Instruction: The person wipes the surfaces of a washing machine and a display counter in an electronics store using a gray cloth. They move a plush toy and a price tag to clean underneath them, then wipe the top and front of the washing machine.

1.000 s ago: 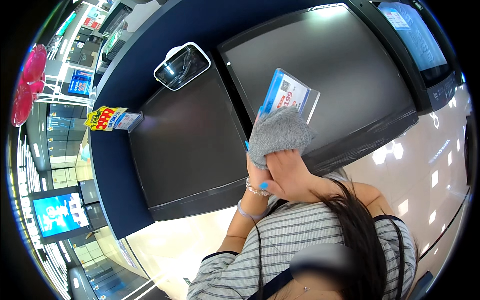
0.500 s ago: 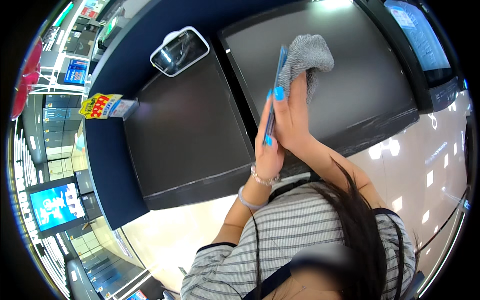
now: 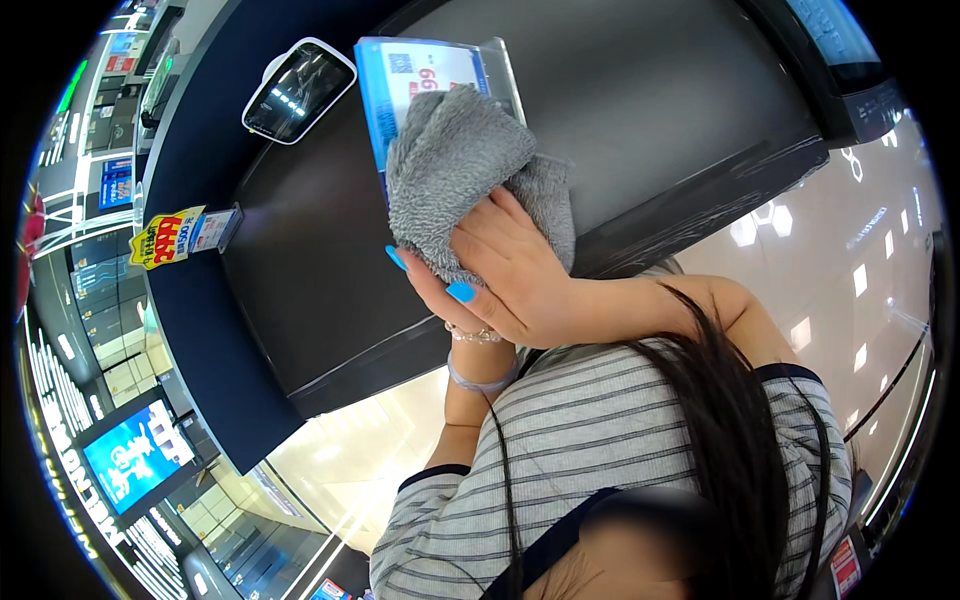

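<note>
A clear price-sign holder [image 3: 437, 62] with a white and blue card stands tilted over the dark counter. My left hand [image 3: 432, 290] grips its near end from below; the cloth and my other hand hide most of those fingers. Fluffy and grey, a cleaning cloth [image 3: 450, 150] lies folded across the card's near part. My right hand [image 3: 520, 265] presses the cloth onto the card, its fingers partly tucked in the folds and its thumb along the near side.
A white-rimmed device with a dark screen [image 3: 300, 92] stands at the far left of the black counter [image 3: 300, 270]. By the blue side panel is a yellow and red price tag [image 3: 165, 238]. A dark appliance [image 3: 835, 60] rises at the far right.
The sign holder has turned from edge-on to show its card face. Both hands have shifted left and nearer, and the cloth now covers part of the card.
</note>
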`<state>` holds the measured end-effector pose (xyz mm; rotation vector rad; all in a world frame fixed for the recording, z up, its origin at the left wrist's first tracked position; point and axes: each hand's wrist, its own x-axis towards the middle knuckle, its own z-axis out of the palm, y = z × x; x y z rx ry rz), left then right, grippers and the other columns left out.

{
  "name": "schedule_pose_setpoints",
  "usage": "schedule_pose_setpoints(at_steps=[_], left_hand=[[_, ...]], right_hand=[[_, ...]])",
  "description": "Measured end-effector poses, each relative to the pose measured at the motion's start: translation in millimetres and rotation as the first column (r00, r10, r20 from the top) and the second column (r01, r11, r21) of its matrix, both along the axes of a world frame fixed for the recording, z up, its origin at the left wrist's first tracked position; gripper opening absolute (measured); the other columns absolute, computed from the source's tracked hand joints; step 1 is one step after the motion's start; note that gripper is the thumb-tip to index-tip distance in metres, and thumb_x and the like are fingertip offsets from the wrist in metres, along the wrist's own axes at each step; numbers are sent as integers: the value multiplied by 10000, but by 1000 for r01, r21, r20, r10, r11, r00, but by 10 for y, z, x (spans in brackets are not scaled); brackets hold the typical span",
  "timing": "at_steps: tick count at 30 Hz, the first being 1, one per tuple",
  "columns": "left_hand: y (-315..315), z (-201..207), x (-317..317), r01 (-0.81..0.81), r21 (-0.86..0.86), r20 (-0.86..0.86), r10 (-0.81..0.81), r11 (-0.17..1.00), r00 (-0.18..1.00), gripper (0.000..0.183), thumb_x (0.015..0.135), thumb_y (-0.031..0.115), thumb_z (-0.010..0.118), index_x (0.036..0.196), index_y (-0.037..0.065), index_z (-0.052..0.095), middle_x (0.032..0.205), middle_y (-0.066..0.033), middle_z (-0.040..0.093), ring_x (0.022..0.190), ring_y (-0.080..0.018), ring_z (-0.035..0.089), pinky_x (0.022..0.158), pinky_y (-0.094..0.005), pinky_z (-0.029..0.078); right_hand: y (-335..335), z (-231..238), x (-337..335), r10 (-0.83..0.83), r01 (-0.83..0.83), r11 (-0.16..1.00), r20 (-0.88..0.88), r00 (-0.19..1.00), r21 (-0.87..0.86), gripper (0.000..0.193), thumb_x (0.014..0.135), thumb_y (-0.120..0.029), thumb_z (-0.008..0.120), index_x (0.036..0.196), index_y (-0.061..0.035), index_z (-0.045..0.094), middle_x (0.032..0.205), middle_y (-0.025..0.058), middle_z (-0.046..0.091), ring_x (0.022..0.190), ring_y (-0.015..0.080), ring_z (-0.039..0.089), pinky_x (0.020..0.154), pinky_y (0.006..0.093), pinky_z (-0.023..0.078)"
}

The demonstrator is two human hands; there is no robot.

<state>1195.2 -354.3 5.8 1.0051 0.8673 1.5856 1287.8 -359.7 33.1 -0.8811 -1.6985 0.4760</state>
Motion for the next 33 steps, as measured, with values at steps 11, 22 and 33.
schedule_pose_setpoints(at_steps=[11,22,33], left_hand=[[356,50,-207,-2,-88,-23,0,996,1000,487,1020,397,375,1362,67,484,1353,-131,539,1222,-264,525,1033,-419,440],[411,-48,62,771,-196,964,-24,606,264,406,969,312,559,1269,39,553,1254,-144,613,1154,-259,595,957,-405,522],[101,382,85,445,-410,728,-9,796,686,387,1033,268,422,1355,59,470,1366,-134,538,1244,-288,532,1068,-468,414]], right_hand=[[-157,7,849,69,-880,254,-900,431,-402,429,1034,-272,377,1258,64,523,1225,163,608,1114,248,589,1004,363,438],[-226,-184,669,211,-229,973,448,869,-15,574,895,-483,520,1243,-29,577,1365,175,489,1324,389,391,1121,562,215],[546,340,681,-220,176,936,115,969,306,777,931,-624,341,1403,-16,448,1439,184,427,1305,391,393,1091,515,216]])
